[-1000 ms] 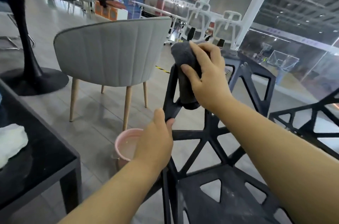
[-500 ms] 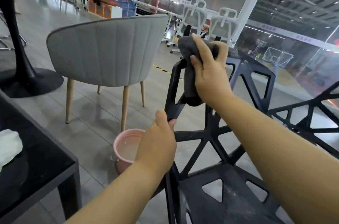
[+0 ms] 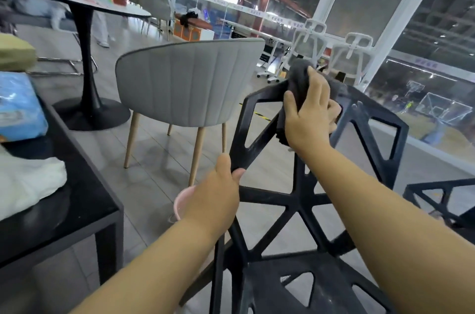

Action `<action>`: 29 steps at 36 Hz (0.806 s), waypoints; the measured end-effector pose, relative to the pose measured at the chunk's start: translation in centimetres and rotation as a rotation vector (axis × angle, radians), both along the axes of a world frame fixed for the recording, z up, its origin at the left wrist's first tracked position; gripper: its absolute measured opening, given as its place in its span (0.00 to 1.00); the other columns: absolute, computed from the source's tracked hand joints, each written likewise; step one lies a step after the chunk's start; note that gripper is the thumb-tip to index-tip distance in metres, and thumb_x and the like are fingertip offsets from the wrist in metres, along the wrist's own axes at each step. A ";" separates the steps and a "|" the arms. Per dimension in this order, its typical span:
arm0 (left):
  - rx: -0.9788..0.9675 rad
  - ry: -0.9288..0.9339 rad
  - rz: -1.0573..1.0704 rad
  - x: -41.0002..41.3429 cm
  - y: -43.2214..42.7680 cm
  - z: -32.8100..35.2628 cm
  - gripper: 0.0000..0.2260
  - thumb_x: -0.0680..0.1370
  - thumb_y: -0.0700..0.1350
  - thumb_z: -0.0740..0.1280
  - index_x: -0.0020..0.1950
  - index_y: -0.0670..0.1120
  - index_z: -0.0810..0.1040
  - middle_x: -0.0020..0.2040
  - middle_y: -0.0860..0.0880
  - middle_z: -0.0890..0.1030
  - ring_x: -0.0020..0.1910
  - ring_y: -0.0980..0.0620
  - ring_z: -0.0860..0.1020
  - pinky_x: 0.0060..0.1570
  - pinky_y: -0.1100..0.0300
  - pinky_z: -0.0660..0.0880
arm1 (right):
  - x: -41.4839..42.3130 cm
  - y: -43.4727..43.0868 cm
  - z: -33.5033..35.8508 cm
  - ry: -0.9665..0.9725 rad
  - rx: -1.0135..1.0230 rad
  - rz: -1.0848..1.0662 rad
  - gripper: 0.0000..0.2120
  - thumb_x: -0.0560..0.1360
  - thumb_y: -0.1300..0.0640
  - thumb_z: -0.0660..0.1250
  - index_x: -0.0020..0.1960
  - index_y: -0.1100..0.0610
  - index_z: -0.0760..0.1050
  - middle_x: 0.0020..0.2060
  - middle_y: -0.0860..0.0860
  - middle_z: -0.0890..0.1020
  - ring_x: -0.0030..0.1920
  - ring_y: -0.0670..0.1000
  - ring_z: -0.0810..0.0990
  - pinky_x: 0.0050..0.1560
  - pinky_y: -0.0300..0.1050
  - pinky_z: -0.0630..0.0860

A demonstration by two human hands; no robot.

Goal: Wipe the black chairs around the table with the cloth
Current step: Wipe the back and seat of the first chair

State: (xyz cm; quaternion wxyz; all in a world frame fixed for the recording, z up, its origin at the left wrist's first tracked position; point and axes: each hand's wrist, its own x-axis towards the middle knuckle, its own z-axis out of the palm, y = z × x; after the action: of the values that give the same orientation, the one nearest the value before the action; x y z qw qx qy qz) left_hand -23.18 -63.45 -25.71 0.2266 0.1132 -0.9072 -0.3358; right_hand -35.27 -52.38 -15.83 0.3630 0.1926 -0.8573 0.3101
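Note:
A black plastic chair (image 3: pixel 303 200) with triangular cut-outs fills the lower middle, its seat dusty. My right hand (image 3: pixel 309 110) presses a dark grey cloth (image 3: pixel 299 74) over the top rail of the backrest, the cloth draped over both sides. My left hand (image 3: pixel 218 193) grips the left edge strut of the backrest lower down. A second black chair (image 3: pixel 442 198) shows partly at the right edge.
A black table (image 3: pixel 77 213) stands at the left with a white cloth (image 3: pixel 28 185) and a blue packet (image 3: pixel 18 108) on it. A pink bucket (image 3: pixel 180 203) sits on the floor behind my left hand. A grey upholstered chair (image 3: pixel 185 87) and a round pedestal table (image 3: pixel 87 61) stand beyond.
My right hand has slid the cloth from the left corner of the backrest up and right along the top rail. My left hand keeps its grip. The view has shifted left and upward.

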 end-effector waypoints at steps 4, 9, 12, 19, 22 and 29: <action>-0.035 0.018 0.060 0.3 0.3 0.1 0.14 0.79 0.57 0.52 0.56 0.47 0.64 0.38 0.50 0.78 0.34 0.52 0.79 0.35 0.55 0.79 | -0.5 0.8 0.0 0.096 0.125 0.020 0.23 0.81 0.52 0.56 0.75 0.48 0.57 0.73 0.49 0.59 0.61 0.61 0.64 0.56 0.41 0.55; -0.043 0.026 0.121 0.8 1.0 0.6 0.15 0.80 0.54 0.54 0.60 0.45 0.65 0.46 0.48 0.78 0.43 0.48 0.79 0.41 0.52 0.78 | -0.8 1.8 1.3 0.088 0.289 0.097 0.21 0.81 0.58 0.57 0.73 0.54 0.61 0.69 0.59 0.60 0.57 0.64 0.68 0.55 0.57 0.70; -0.076 0.014 0.135 1.2 1.3 1.0 0.15 0.81 0.53 0.54 0.63 0.45 0.64 0.48 0.47 0.79 0.45 0.47 0.79 0.40 0.56 0.76 | -1.7 2.8 2.4 0.097 0.342 0.061 0.19 0.81 0.57 0.55 0.72 0.51 0.60 0.68 0.58 0.60 0.56 0.64 0.69 0.50 0.54 0.69; -0.233 0.320 0.249 1.1 0.7 2.8 0.10 0.80 0.46 0.58 0.51 0.40 0.74 0.45 0.43 0.75 0.42 0.43 0.73 0.44 0.52 0.71 | -3.7 5.1 4.3 -0.133 -0.027 -0.039 0.30 0.80 0.55 0.60 0.76 0.52 0.48 0.70 0.63 0.55 0.63 0.66 0.68 0.62 0.57 0.68; -0.341 0.388 0.302 -0.3 -0.1 5.9 0.15 0.78 0.46 0.56 0.55 0.36 0.74 0.50 0.38 0.74 0.48 0.37 0.72 0.52 0.53 0.63 | -3.9 5.1 4.1 -0.108 -0.068 -0.037 0.33 0.78 0.53 0.65 0.74 0.63 0.52 0.66 0.61 0.64 0.64 0.60 0.68 0.64 0.48 0.65; -0.459 0.177 0.129 -6.4 1.8 12.9 0.11 0.81 0.40 0.56 0.62 0.40 0.68 0.59 0.43 0.72 0.58 0.43 0.69 0.52 0.55 0.64 | -4.3 5.5 3.6 0.124 0.229 0.266 0.18 0.76 0.58 0.67 0.62 0.62 0.67 0.59 0.56 0.70 0.56 0.55 0.69 0.56 0.40 0.63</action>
State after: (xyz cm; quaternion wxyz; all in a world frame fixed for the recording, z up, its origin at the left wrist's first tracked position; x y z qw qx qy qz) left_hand -29.56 -61.66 -12.79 0.3460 0.0866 -0.9272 -0.1145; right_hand -39.57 -46.90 -12.23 0.3466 0.3630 -0.8300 0.2433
